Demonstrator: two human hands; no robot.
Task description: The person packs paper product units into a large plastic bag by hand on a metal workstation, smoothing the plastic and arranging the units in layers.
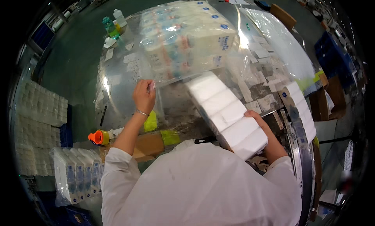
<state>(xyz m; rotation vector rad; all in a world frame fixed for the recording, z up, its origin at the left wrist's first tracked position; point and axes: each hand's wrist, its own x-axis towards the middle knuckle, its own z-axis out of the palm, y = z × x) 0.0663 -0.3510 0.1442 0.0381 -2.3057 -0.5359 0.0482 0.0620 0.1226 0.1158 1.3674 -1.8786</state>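
My left hand [144, 96] is closed in a pinch on the near left edge of a large clear plastic bag [172, 74]. Inside that bag lie several tissue packs [187, 40] with blue and orange print, side by side. My right hand [254, 115] grips the right side of a long white tissue pack [230, 114], its thumb on top. This pack is divided into several bulging sections and slants from my body up toward the bag's opening. Its far end is at the near edge of the bag; whether it is inside the plastic I cannot tell.
At right, another tissue pack [300, 112] lies along the table edge. Clear plastic sheets [277, 38] cover the far right. Bottles [111, 28] stand far left; an orange tape dispenser [99, 137] sits near left. Bagged packs [78, 175] and white stacks [39, 124] stand left of the table.
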